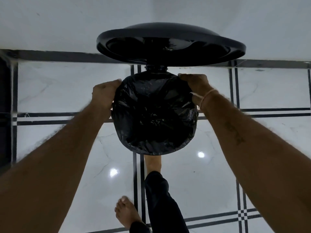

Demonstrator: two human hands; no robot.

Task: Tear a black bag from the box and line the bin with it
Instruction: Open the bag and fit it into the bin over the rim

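A round pedal bin stands on the floor in the middle of the head view. Its black lid (170, 41) is raised and open behind it. A crinkled black bag (154, 115) fills the bin's mouth, and its edge is folded over the rim all around. My left hand (103, 96) grips the bag's edge at the rim's left side. On the right side, my right hand (196, 86) grips the edge too, a thread band on its wrist. The bag box is not in view.
One bare foot (152, 163) reaches under the bin's front, likely on its pedal; the other foot (126, 212) stands nearer on the white tiled floor (67, 91) with dark stripes. A white wall (67, 22) rises just behind the bin. A dark object (5, 106) lines the left edge.
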